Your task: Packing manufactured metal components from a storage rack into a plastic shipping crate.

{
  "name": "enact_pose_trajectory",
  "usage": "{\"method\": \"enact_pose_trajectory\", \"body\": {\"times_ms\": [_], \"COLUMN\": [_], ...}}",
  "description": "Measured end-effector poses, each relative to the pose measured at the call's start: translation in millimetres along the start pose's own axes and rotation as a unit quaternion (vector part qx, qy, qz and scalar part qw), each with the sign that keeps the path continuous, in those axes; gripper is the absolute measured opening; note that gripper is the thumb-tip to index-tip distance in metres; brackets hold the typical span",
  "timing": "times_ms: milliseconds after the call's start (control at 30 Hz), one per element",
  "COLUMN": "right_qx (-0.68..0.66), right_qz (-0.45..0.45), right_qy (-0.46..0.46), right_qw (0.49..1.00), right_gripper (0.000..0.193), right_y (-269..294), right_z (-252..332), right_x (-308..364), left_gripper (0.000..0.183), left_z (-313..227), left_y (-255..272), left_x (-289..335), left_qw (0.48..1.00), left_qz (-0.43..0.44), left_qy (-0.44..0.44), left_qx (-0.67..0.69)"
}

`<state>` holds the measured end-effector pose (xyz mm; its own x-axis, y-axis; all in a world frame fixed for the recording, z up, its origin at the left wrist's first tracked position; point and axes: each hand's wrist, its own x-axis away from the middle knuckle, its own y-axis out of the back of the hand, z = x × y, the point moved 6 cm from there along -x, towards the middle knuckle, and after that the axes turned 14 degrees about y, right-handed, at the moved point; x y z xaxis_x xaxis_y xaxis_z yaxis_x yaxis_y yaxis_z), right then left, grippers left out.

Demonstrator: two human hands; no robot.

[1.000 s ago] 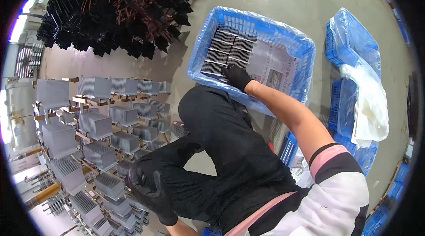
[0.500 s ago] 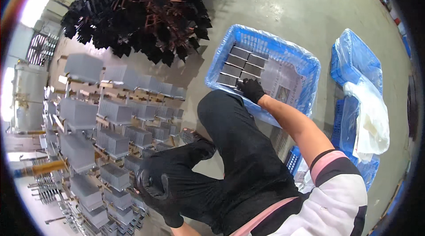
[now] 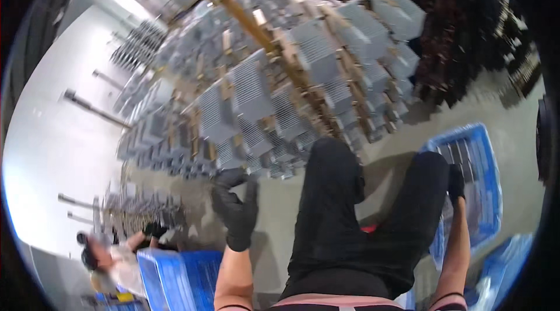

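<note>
Left hand (image 3: 236, 209), black glove: open, thumb and fingers apart, nothing visible in it. Nearest thing is a grey finned heat sink (image 3: 230, 155) on the hanging rack, just beyond the fingertips, straight ahead. Left is clearly the nearer hand to that rack; contact unlikely, but blur hides the exact gap. Can't call the block's long axis.

Right hand (image 3: 456, 182), also gloved, is at the lined blue crate (image 3: 494, 185), by the near end of the packed heat sinks (image 3: 464, 153). Fingers blurred and partly hidden; can't tell if it grips anything. Crate's long axis runs roughly away from the body.

Edges: right knee overlaps the crate's left rim. Grey floor (image 3: 277, 212) shows between left hand and left leg. Stacked blue crates (image 3: 201, 279) sit just left of the left forearm.
</note>
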<state>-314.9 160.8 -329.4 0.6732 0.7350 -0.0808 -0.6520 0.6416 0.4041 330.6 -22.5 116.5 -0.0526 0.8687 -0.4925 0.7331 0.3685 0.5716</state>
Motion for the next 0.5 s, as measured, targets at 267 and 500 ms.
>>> {"method": "enact_pose_trajectory", "body": {"times_ms": [267,500], "right_qx": [0.147,0.069], "right_qz": [0.060,0.194], "right_qy": [0.252,0.474], "right_qw": [0.954,0.856], "right_gripper": [0.026,0.028], "right_y": [-28,-130], "right_z": [265,465], "right_x": [-31,58], "left_gripper": [0.023,0.040], "left_z": [25,2], "left_y": [95,48], "left_x": [-87,-170], "left_qw": [0.976,0.949], "left_qz": [-0.021,0.207], "left_qy": [0.184,0.070], "left_qx": [0.112,-0.226]}}
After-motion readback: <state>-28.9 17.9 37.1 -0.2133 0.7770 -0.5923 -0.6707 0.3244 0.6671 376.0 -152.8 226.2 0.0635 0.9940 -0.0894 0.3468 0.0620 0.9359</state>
